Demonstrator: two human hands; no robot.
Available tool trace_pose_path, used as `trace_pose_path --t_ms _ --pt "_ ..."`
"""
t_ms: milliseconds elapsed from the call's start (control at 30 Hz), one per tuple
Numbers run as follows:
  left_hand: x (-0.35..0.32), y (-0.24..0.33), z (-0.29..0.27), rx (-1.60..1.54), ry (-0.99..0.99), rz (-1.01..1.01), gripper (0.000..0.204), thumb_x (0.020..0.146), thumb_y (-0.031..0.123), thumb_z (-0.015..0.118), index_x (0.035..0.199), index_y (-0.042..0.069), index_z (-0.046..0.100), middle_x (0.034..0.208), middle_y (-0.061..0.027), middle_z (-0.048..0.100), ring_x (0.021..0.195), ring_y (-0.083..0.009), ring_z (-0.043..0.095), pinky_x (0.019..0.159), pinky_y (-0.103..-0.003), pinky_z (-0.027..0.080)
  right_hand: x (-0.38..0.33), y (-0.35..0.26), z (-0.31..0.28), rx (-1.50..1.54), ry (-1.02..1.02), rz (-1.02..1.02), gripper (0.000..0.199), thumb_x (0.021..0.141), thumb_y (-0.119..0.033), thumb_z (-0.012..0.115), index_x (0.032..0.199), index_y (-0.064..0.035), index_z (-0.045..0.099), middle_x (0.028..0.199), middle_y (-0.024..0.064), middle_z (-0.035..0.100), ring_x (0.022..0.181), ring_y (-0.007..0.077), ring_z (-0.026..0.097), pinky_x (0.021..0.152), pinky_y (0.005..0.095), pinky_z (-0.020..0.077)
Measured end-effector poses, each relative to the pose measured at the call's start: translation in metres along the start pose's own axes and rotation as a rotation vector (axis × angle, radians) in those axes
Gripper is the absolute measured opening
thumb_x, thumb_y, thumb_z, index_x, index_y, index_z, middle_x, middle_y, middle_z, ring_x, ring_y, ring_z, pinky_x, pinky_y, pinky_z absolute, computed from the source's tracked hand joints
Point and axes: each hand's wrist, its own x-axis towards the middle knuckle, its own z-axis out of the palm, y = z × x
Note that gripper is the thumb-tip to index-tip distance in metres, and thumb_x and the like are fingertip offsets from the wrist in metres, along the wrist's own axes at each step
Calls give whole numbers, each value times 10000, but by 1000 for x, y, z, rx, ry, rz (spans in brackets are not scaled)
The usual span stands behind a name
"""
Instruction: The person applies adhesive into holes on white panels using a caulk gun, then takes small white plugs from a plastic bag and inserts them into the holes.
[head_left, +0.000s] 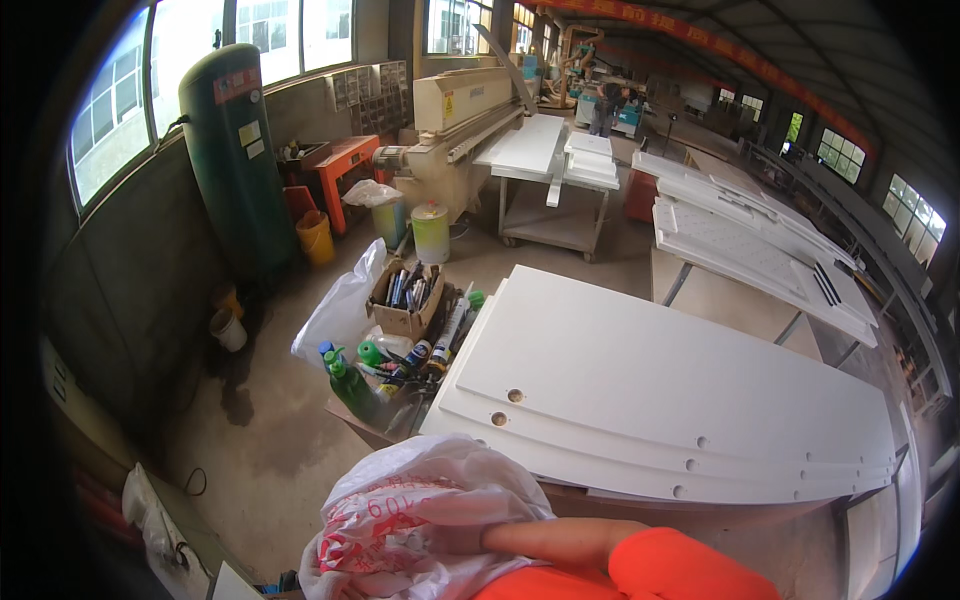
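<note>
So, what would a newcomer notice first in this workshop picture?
Probably the stack of white panels with drilled holes, filling the middle and right. Next, at the lower edge, the white plastic bag with red print, with the person's orange-sleeved forearm reaching into it; the hand itself is hidden. On the left, a tall dark green tank stands by the wall, and a cardboard box of tubes and bottles sits beside the panels.

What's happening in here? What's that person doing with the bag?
In a big workshop, a person's arm in an orange sleeve reaches into a white plastic bag with red print; the hand itself is hidden inside. Just beyond lies a stack of white panels with drilled holes. Beside it a cardboard box holds tubes and bottles.
</note>
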Motion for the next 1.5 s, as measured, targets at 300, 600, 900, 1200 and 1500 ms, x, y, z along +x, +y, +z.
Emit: trace_pose_path --t_ms 300,600,900,1200,1500 --pt "1 -6 -5 -2 39 -23 623 855 26 596 1469 -75 562 1325 -154 682 1214 -252 670 1092 -374 523 -16 0 4 5 14 16 330 1055 -280 538 1103 -55 774 1118 191 756 1051 343 709 977 442 525" --pt "12 -16 -6 39 186 62 663 730 64 647 1364 -124 606 1238 -176 712 1092 -246 717 1014 -342 554 -49 -32 -24 -76 -17 65 338 1069 -268 545 1266 -49 712 1180 202 742 1081 369 708 1005 432 527" --pt "4 -36 -39 57 296 65 696 691 71 584 1360 -118 587 1231 -190 707 1107 -272 719 1034 -358 570 -119 45 -128 108 679 410 378 1013 -164 634 1339 27 632 1157 187 755 1021 270 756 917 383 589" --pt "-3 -35 -38 116 358 86 658 704 48 599 1338 -126 608 1193 -164 704 1053 -232 716 965 -326 583 -70 123 -153 -500 860 450 253 934 -262 718 1136 -110 743 1105 139 682 1028 359 689 892 491 570" --pt "-3 -44 -46 130 374 81 714 667 44 550 1357 -133 588 1198 -182 720 1062 -260 725 980 -316 577 -54 160 -116 -691 1030 378 216 916 -242 736 1048 -72 713 1160 121 695 1072 354 678 944 482 554"
